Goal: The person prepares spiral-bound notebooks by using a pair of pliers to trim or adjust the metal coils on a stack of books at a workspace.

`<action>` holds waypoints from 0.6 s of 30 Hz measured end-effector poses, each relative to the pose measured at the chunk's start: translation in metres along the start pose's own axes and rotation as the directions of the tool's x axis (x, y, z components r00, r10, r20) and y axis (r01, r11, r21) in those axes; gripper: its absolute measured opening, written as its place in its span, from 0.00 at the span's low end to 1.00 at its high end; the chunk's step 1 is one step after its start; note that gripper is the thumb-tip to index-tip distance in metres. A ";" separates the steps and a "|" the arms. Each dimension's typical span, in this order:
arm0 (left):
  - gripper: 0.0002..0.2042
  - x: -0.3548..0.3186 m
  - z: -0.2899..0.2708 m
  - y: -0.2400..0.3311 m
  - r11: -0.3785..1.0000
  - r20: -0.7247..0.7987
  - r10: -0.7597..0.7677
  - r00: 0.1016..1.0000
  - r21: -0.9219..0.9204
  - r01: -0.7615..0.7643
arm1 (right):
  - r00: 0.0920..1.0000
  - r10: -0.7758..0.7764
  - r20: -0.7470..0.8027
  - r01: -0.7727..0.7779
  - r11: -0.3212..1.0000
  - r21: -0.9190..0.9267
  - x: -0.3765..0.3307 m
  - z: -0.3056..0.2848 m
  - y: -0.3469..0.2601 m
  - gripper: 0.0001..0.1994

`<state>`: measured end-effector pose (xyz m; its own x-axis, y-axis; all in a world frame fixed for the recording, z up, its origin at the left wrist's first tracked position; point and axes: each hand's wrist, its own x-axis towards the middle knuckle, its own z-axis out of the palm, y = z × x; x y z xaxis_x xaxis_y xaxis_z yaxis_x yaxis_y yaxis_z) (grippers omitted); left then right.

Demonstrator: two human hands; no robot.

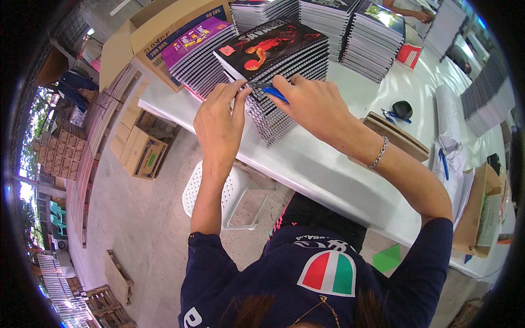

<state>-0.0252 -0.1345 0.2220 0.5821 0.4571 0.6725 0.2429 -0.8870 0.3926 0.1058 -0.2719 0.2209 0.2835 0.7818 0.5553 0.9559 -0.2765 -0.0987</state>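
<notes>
A tall stack of spiral-bound notebooks (281, 46) with black covers and a red-orange picture stands on the white table in front of me. My right hand (311, 104) is closed round blue-handled pliers (275, 94). Their jaws meet the front left corner of the stack, by the coil bindings. At that same corner my left hand (221, 112) is closed, thumb and forefinger pinched close to the plier tips. What lies between those fingertips is too small to make out. Purple-covered notebooks (194, 41) are piled just left of the black ones.
An open cardboard box (158, 38) stands behind the purple pile. More notebook stacks (374, 41) rise at the back, near another person's hand (424, 15). On the right lie more blue-handled pliers (396, 117) by a black round object (402, 110). Below the table's edge is a white stool (235, 191).
</notes>
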 end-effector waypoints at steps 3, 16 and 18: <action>0.09 0.000 -0.004 -0.001 1.000 0.000 -0.025 1.000 -0.015 0.025 | 0.999 -0.033 -0.031 0.032 0.999 -0.027 0.001 0.000 -0.002 0.15; 0.16 -0.013 -0.008 0.061 0.605 0.269 -0.023 0.963 -0.763 0.228 | 0.853 0.516 0.082 -0.486 0.725 0.488 -0.114 -0.003 -0.019 0.17; 0.19 -0.019 0.011 0.089 0.372 0.422 0.188 0.887 -0.866 0.333 | 0.841 0.541 -0.009 -0.444 0.700 0.559 -0.141 0.003 -0.022 0.17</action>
<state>-0.0055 -0.2225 0.2372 0.8892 0.2109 0.4060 -0.3882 -0.1219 0.9135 0.0455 -0.3740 0.1421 0.7550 0.5029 0.4209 0.5857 -0.2284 -0.7776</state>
